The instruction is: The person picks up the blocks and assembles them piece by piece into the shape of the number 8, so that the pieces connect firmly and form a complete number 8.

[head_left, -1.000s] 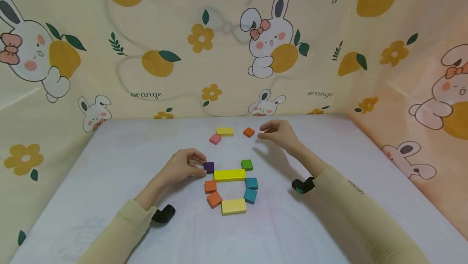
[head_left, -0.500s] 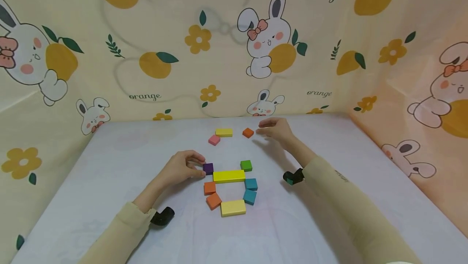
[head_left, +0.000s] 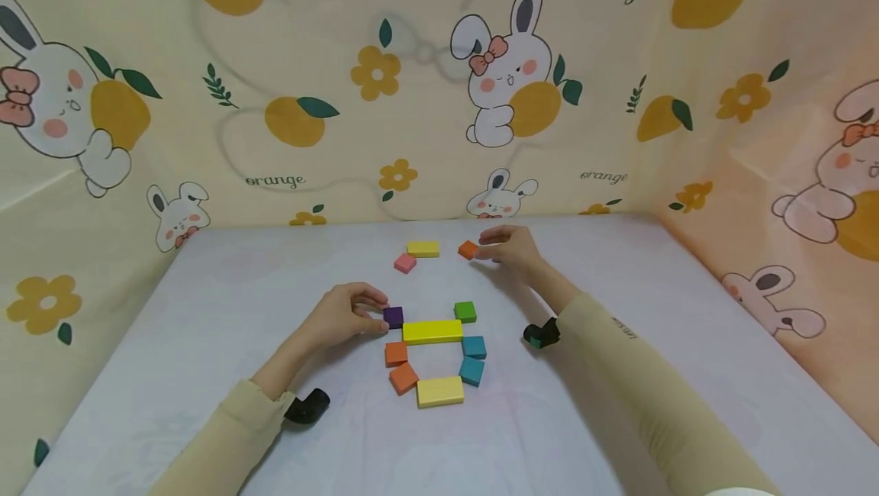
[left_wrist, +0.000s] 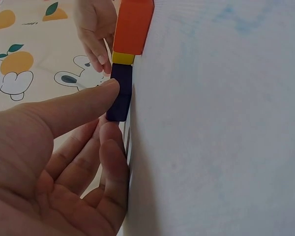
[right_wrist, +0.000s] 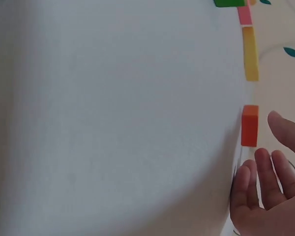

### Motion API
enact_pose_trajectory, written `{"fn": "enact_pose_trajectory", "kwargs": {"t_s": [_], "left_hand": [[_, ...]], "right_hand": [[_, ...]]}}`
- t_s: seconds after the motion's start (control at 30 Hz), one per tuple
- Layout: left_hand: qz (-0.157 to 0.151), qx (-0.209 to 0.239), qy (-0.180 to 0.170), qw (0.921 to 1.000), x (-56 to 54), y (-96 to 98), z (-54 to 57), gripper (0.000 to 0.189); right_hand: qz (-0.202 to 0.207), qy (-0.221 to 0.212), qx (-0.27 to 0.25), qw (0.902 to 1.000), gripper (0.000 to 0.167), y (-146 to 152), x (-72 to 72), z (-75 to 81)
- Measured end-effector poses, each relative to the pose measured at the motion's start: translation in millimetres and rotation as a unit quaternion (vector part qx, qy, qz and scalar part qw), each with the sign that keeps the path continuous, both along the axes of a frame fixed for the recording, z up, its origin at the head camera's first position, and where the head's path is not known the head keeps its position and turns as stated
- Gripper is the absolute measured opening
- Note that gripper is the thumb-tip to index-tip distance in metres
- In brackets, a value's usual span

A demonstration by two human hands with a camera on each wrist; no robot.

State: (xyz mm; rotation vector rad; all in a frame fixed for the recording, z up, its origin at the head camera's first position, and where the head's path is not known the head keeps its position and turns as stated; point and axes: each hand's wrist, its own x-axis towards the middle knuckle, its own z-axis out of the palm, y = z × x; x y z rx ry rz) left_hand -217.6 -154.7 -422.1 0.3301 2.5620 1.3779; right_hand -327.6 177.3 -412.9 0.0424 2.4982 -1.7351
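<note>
My left hand (head_left: 343,314) holds a small purple block (head_left: 394,317) between thumb and fingers at the left end of a long yellow block (head_left: 432,332). In the left wrist view the thumb (left_wrist: 96,101) lies against the purple block (left_wrist: 120,91), fingertips at its other end. At the back, my right hand (head_left: 511,250) reaches toward a small orange block (head_left: 468,250). The right wrist view shows the thumb and fingers spread, with a gap to the orange block (right_wrist: 250,126). A green block (head_left: 465,312) stands at the long yellow block's right end.
Two orange blocks (head_left: 404,378) and two blue blocks (head_left: 471,371) run down to a pale yellow block (head_left: 440,392), forming a ring below the long yellow one. Behind lie a yellow block (head_left: 423,249) and a pink block (head_left: 405,263). A printed cloth wall (head_left: 426,114) closes the back.
My right hand has moved slightly left, closer to the back orange block. The left hand stays at the purple block, and the blocks keep their places.
</note>
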Motion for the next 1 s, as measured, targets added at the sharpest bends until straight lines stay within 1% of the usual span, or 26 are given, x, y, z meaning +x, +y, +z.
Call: {"fn": "enact_pose_trajectory", "kwargs": {"t_s": [0.07,0.33,0.6,0.8,1.0], "left_hand": [[0.000,0.001,-0.001,1.0000,0.2,0.8,0.9,0.038],[0.002,0.001,-0.001,1.0000,-0.5,2.6,1.1,0.038],[-0.001,0.000,-0.001,1.0000,-0.7,2.7,-0.2,0.037],[-0.002,0.002,0.001,1.0000,-1.1,1.2,-1.1,0.037],[0.002,0.000,0.000,1.0000,-1.8,-0.1,-2.0,0.037]], "right_hand": [[-0.005,-0.003,0.005,1.0000,0.045,-2.2,-0.3,-1.1],[-0.022,-0.006,-0.005,0.9997,0.046,-11.3,0.7,-3.4],[-0.042,-0.001,0.008,0.9991,0.043,-15.3,1.0,-7.0],[-0.041,-0.002,0.029,0.9987,0.039,-17.0,-1.0,-8.1],[-0.036,-0.004,0.042,0.9984,0.039,-19.6,-0.9,-7.0]]}}
